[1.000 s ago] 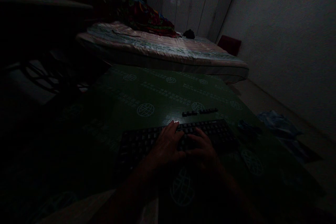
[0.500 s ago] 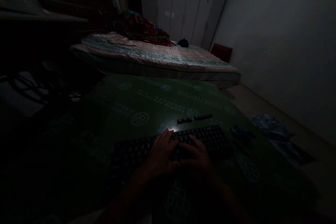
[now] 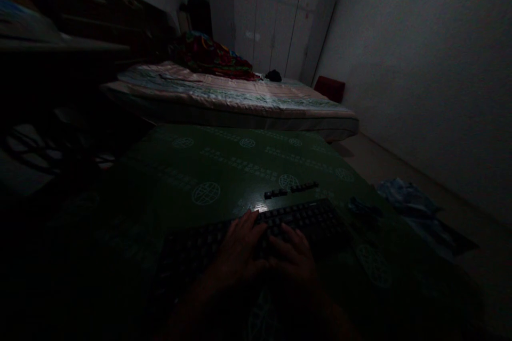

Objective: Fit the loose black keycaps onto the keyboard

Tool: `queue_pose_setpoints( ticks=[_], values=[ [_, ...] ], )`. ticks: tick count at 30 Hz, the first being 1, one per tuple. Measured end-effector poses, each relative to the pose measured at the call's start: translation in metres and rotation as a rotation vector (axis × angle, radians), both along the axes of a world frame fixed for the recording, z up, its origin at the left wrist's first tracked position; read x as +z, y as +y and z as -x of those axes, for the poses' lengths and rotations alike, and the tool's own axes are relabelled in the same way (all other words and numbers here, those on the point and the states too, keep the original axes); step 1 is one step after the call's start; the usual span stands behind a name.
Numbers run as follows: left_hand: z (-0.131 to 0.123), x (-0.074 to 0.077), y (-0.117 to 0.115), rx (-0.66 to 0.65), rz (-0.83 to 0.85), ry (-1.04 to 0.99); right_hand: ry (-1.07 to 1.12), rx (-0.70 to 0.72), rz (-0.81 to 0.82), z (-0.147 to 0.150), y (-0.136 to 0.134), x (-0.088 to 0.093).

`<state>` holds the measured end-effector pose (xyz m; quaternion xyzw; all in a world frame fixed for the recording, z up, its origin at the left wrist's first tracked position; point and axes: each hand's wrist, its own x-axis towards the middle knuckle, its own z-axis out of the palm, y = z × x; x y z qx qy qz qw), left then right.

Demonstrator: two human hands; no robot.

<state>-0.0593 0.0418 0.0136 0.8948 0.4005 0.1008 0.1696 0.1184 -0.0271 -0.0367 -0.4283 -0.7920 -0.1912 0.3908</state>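
A black computer keyboard point(image 3: 320, 218) lies aslant on a green table point(image 3: 172, 170) printed with globe emblems. My left hand point(image 3: 242, 240) rests over its middle, fingers stretched toward the far row of keys. Close beside it on the right, my right hand point(image 3: 292, 250) is spread over the keys with its fingers apart. Nothing held shows in either hand, though dim light hides the thumbs and undersides. Just beyond the keyboard, several loose black keycaps point(image 3: 276, 193) stand in a broken row.
To the right of the keyboard lies a dark bundled item point(image 3: 364, 208). Crumpled cloth point(image 3: 408, 197) is on the floor past the table's right edge. A bed point(image 3: 240, 96) with a red patterned blanket point(image 3: 212, 58) stands beyond the table, before a pale wardrobe point(image 3: 266, 26).
The view has tilted up a little, so everything sits slightly lower and farther left. Both hands stay over the keyboard; the right fingers have shifted slightly.
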Motion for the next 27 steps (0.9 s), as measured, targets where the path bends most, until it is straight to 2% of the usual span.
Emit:
queue_pose_setpoints(
  ticks=[5, 8, 17, 21, 27],
  values=[
    [0.007, -0.022, 0.008, -0.037, -0.109, -0.070, 0.067, 0.010, -0.008, 0.004, 0.001, 0.004],
    [0.009, -0.029, 0.010, -0.041, -0.145, -0.104, 0.061, 0.004, -0.010, 0.005, 0.001, 0.005],
    [0.010, -0.023, 0.013, -0.063, -0.137, -0.106, 0.121, -0.093, -0.050, 0.017, -0.003, 0.004],
    [0.009, -0.025, 0.013, -0.052, -0.150, -0.120, 0.090, -0.121, -0.053, 0.018, -0.004, 0.006],
    [0.007, -0.032, 0.016, -0.017, -0.180, -0.082, 0.006, -0.265, -0.021, 0.032, -0.016, 0.001]
  ],
)
